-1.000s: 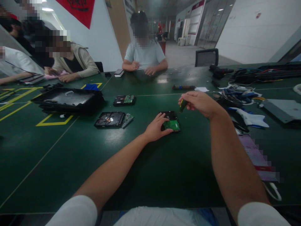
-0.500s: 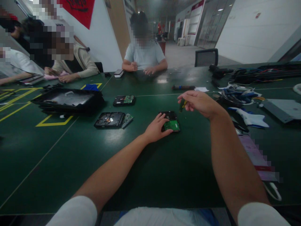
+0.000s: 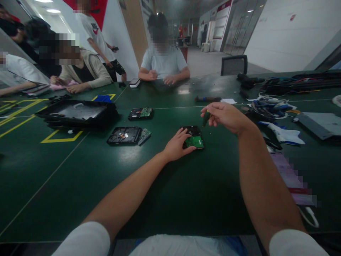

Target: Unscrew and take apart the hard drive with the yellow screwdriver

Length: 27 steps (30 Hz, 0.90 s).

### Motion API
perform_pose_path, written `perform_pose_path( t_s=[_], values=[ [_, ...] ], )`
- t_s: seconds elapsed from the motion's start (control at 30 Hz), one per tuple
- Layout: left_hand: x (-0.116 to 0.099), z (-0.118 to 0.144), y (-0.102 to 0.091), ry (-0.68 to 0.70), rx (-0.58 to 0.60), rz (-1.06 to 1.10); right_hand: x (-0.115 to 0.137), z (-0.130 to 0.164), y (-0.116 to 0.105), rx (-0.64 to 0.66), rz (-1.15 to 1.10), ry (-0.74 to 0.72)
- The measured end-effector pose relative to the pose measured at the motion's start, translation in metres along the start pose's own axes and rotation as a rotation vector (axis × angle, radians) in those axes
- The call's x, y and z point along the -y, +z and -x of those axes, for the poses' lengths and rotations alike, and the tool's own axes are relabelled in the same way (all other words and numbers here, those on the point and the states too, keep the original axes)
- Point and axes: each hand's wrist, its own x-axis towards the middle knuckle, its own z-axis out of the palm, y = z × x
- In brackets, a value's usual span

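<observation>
Two hands work one black hard drive with green circuit board (image 3: 194,139): left hand (image 3: 176,145) pins it flat, right hand (image 3: 226,116) clamps a small dark-handled screwdriver (image 3: 205,119), apparently unscrewing; next, steady downward turning.

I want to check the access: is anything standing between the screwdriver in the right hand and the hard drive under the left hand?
Nothing visible does. The screwdriver in the right hand hangs just above the hard drive's far right corner; the left hand rests on its left edge.
</observation>
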Motion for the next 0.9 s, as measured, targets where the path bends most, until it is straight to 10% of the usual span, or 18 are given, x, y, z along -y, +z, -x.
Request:
perform_pose_path(
  t_s=[0.9],
  values=[
    [0.0020, 0.0001, -0.0001, -0.016, 0.017, 0.020, -0.0018, -0.0036, 0.0015, -0.123, 0.055, -0.007]
  ],
)
